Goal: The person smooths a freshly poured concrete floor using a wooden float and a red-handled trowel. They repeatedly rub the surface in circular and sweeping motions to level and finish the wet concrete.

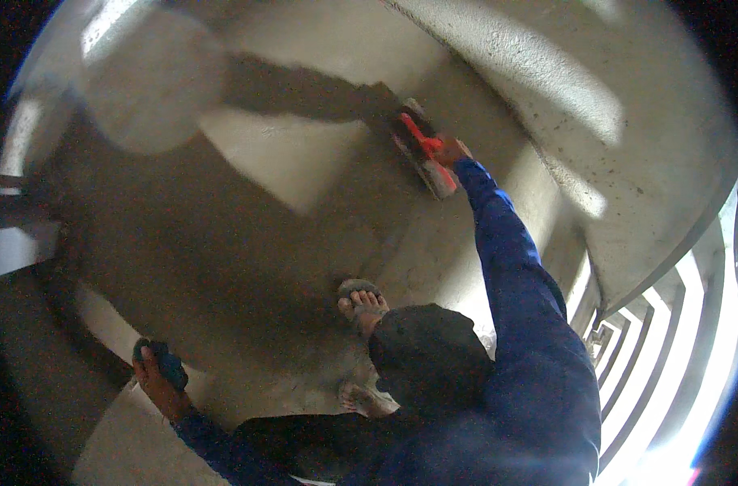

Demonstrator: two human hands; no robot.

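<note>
Gripped in my right hand is a trowel with a long, narrow plate and a red handle. My right arm in a blue sleeve is stretched far forward, and the plate lies against the grey cement surface. At the lower left, my left hand is closed around a small dark blue-green object, whose kind I cannot make out. That hand is well apart from the trowel.
My foot, toes bare, rests on the cement near my bent knee. A rough concrete wall rises along the right. Beyond it, bright slatted openings let in light. Sunlit patches and shadows cross the surface.
</note>
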